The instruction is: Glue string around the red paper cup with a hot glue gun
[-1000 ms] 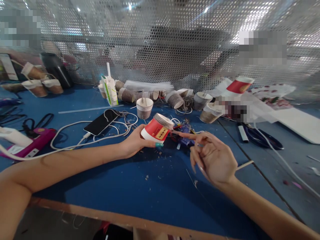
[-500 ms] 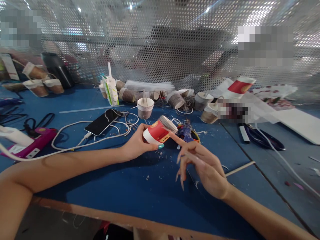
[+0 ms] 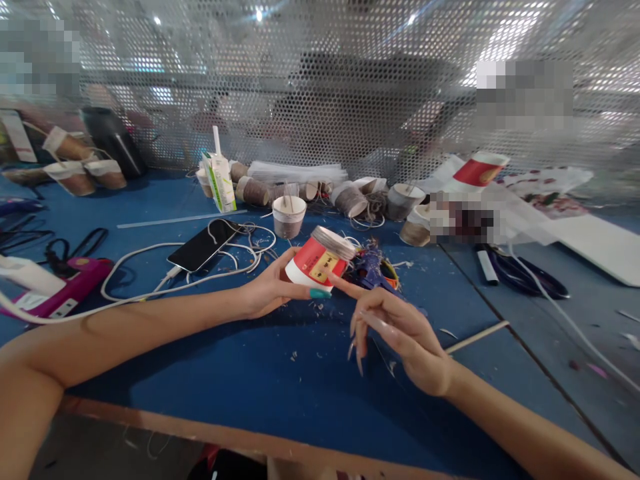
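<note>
Two hands up: left hand (image 3: 267, 290) grips red-and-white paper cup (image 3: 316, 262), tilted, twine-wound band at its end. Right hand (image 3: 400, 330) fingers loose, forefinger apparently touching cup.

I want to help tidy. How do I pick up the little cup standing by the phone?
Hold the cup around its brown side, coming from the front. It stands upright with thin sticks poking out of its open top, so a hand from above would hit them.

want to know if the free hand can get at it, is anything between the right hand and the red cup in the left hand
Nothing visible does. The right hand reaches its index finger straight to the red paper cup, which the left hand holds tilted above the blue table. The glue gun lies behind them.
</note>
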`<state>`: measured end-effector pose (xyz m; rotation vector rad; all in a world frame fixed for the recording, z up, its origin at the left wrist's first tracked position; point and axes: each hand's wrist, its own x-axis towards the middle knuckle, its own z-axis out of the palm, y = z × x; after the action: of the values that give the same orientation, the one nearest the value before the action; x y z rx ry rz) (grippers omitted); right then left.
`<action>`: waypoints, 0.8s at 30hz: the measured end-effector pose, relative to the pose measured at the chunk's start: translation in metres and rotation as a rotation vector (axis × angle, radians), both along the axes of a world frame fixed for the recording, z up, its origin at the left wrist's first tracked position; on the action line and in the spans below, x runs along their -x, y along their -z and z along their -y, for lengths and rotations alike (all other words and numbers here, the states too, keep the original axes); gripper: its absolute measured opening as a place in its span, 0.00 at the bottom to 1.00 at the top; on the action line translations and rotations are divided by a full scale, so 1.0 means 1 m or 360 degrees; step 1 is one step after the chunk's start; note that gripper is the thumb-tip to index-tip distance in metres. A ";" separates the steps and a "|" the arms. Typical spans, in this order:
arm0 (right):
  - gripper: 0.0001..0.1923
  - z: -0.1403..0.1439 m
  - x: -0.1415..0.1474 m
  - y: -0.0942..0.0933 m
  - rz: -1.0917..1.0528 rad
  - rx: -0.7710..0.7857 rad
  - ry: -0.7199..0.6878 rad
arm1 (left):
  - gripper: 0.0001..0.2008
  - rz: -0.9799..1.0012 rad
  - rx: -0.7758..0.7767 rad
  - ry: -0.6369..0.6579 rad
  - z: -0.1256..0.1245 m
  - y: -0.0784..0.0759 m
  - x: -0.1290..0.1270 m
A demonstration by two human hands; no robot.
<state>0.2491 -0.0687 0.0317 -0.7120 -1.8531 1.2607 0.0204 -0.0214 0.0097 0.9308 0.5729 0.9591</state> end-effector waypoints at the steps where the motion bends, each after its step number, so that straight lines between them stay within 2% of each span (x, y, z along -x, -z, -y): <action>1: 0.11 0.000 0.000 0.000 0.0018 0.0001 -0.0055 | 0.31 0.0005 -0.0007 0.0037 0.000 0.001 0.000; 7: 0.11 -0.002 0.000 -0.002 -0.0010 0.0109 -0.0215 | 0.33 0.0016 0.0035 0.0044 -0.001 0.002 0.000; 11: 0.10 0.001 0.005 -0.011 -0.0200 0.0320 -0.0092 | 0.33 0.0070 0.0095 0.0072 -0.001 0.000 0.000; 15: 0.15 0.003 0.008 -0.021 -0.0483 0.0511 -0.0046 | 0.32 0.0171 0.0158 0.0140 -0.002 0.001 0.002; 20: 0.17 -0.004 0.006 -0.024 -0.0667 0.0649 0.0285 | 0.28 0.0252 0.0208 0.0254 -0.005 0.004 0.005; 24: 0.15 -0.012 0.003 -0.017 -0.0702 0.0593 0.0582 | 0.29 0.0280 0.0245 0.0274 -0.006 0.005 0.006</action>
<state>0.2464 -0.0562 0.0489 -0.8425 -1.0887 1.3933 0.0142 -0.0158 0.0051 0.7370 0.4042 0.8205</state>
